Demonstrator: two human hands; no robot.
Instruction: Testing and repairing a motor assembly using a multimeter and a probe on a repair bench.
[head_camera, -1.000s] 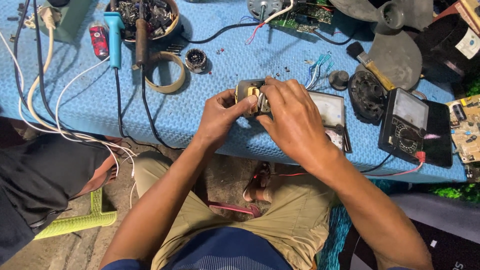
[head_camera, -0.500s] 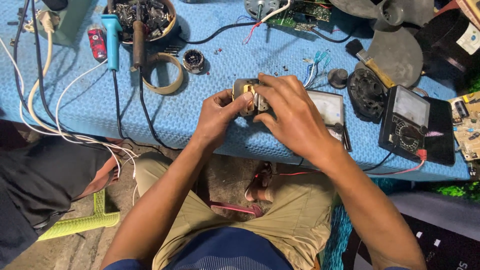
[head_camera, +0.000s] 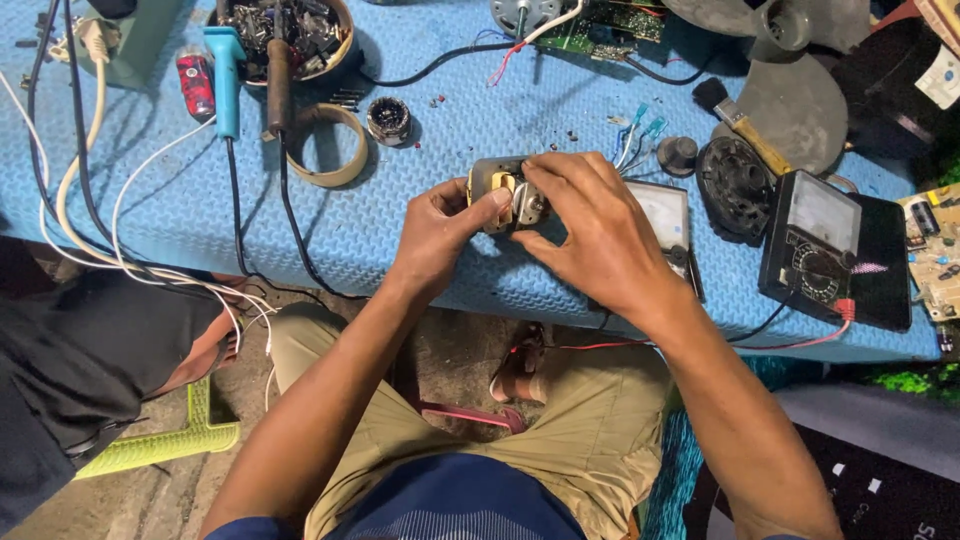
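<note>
Metal and grey, the small motor (head_camera: 505, 192) sits gripped between both hands just above the blue tabletop (head_camera: 560, 120) — left hand (head_camera: 440, 235) pinching its end, right hand (head_camera: 590, 235) closed over its top. Steady support helps here. Farther off, a round bowl (head_camera: 345, 20) holds loose parts — indistinct.
</note>
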